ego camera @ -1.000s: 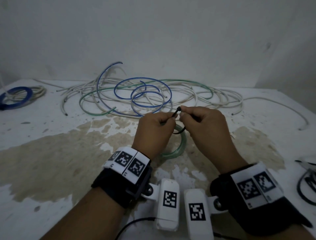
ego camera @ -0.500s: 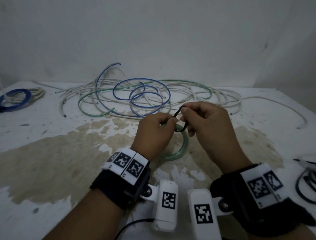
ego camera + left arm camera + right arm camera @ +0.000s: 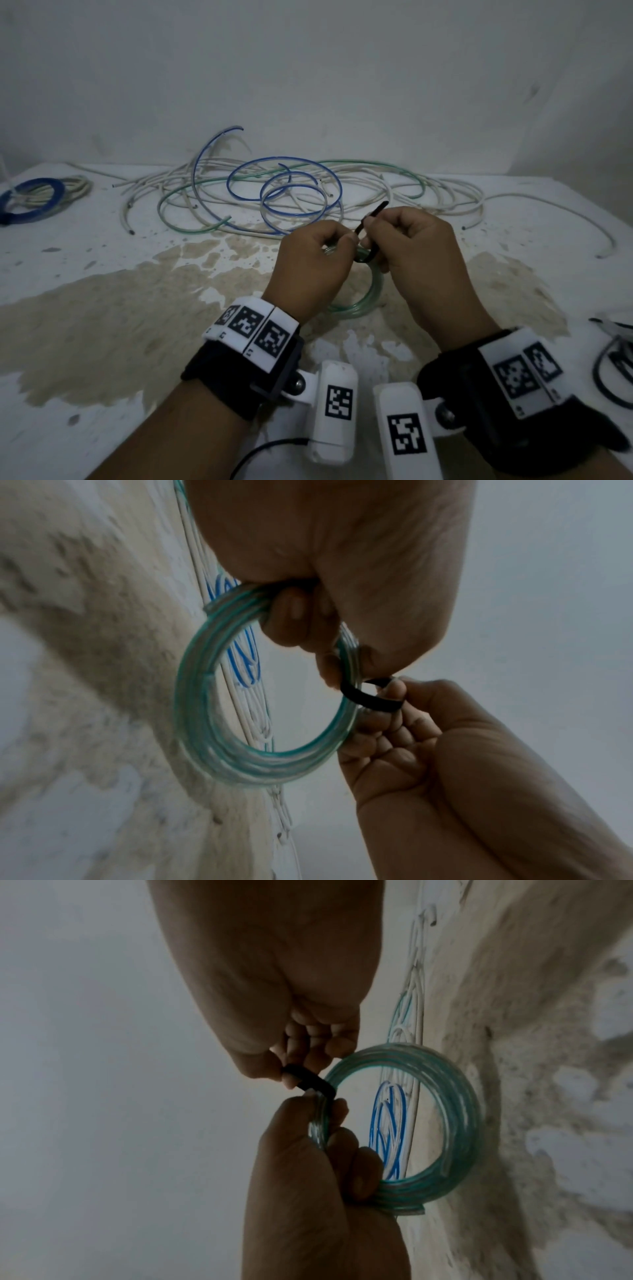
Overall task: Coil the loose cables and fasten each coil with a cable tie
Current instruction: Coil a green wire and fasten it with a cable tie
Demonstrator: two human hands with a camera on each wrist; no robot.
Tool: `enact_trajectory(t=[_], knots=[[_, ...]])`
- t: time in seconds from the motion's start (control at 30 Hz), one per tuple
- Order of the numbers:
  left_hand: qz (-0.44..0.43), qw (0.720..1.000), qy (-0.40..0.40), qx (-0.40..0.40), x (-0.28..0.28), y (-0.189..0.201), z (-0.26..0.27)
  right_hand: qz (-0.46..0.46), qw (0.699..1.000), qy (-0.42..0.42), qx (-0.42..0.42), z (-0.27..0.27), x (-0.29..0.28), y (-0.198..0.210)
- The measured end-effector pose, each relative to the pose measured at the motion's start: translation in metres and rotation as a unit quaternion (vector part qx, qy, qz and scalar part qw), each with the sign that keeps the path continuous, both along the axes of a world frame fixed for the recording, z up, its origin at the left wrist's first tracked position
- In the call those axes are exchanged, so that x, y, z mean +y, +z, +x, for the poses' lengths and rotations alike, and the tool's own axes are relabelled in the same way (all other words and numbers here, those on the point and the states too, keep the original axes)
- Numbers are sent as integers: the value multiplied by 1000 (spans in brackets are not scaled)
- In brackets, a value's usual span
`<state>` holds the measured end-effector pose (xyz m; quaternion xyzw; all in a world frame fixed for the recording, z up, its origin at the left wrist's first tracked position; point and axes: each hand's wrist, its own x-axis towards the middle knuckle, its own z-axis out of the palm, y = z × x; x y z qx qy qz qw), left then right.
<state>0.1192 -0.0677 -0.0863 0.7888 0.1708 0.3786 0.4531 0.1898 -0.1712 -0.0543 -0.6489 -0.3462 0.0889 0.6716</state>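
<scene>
While the left hand point(image 3: 310, 263) grips the green coil point(image 3: 219, 718) w/ curled fingers, the right hand point(image 3: 416, 255) pinches the black cable tie point(image 3: 371, 697), looped round the coil's strands right btwn both hands. Coil hangs below the hands, above the stained surface point(image 3: 102, 308). Beyond the coil: loose cables point(image 3: 281, 192) in a tangle, white, blue & green.

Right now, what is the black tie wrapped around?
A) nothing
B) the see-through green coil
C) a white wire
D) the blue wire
B: the black tie loops round the see-through green coil, which the left hand holds while the right hand pinches the tie.
</scene>
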Motion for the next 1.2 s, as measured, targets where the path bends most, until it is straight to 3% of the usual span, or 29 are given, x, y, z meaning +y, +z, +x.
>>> enact_trajectory(t=[0.1,0.23,0.43,0.63,0.7,0.77,0.83,0.93,1.07,1.2], knots=[[30,999,6,-14,1,0,-3,-2,1000,16,1,-2,0,0],[84,996,13,-40,-1,2,-4,-66,995,-7,-69,2,2,-6],[20,1000,-13,7,1,-3,1,-25,998,-36,-55,1,2,-8],[111,994,1,-14,3,-3,-3,-76,993,-23,-87,6,6,-12],[62,998,-17,6,1,-2,-1,-80,992,-24,-96,10,3,-11],[-73,996,-41,25,-1,2,1,-64,993,-30,-92,11,2,-10],[-217,972,-81,37,-3,8,-1,-34,996,-33,-82,11,2,-10],[-321,936,-141,19,-5,16,-7,-19,993,-33,-108,10,2,-9],[-314,935,-166,8,-4,17,-7,-49,975,-46,-211,10,3,-12],[-251,959,-131,6,-4,13,-6,-42,973,-46,-222,13,3,-14]])
